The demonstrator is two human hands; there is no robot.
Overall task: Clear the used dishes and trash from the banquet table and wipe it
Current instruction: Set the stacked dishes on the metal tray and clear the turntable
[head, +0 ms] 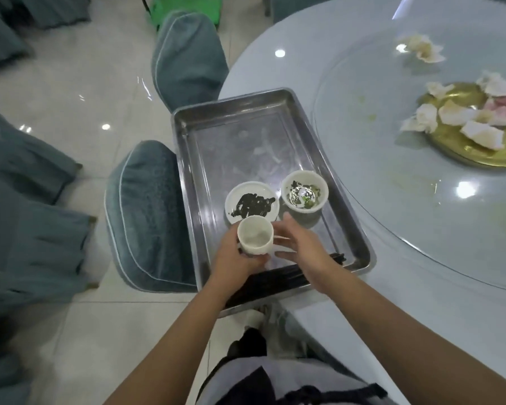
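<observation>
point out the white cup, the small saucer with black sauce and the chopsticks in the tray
white cup (255, 233): head view, inner wall
saucer (251, 203): head view, black sauce at centre
chopsticks (278, 276): head view, mid-length of the bundle

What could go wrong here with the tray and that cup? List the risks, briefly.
1. The metal tray appears to hang past the table edge towards the chairs; added weight at the overhanging end might tip it.
2. The left hand holds the white cup above the small plate with dark residue; a loose grip could drop it onto the plate.
3. The bowl holds wet leftovers that may spill if the tray is jolted.
</observation>
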